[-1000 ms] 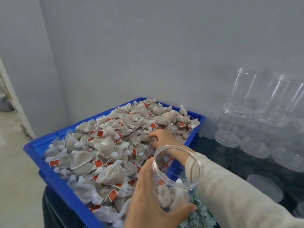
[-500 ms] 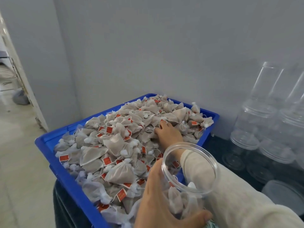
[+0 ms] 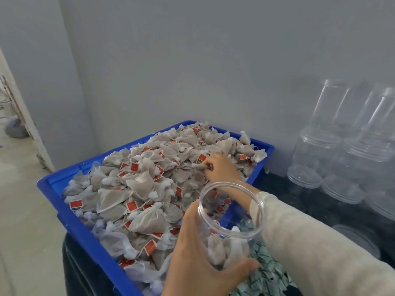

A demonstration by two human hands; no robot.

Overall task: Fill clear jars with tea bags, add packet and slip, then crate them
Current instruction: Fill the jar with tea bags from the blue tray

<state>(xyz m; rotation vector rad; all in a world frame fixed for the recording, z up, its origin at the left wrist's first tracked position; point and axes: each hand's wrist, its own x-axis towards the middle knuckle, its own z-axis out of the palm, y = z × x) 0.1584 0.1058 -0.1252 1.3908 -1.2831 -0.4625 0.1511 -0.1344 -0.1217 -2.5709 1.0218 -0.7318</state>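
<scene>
A blue crate (image 3: 53,184) fills the left and centre of the frame, heaped with tea bags (image 3: 145,184) bearing red tags. At lower centre the left hand (image 3: 198,261) grasps a clear jar (image 3: 230,223), its mouth open upward, a few bags lying inside. Above it, at centre, the right hand (image 3: 220,167) reaches into the heap, fingers curled on a tea bag. Green packets (image 3: 265,276) lie at the lower right. Empty clear jars (image 3: 333,146) stand stacked at the right edge
</scene>
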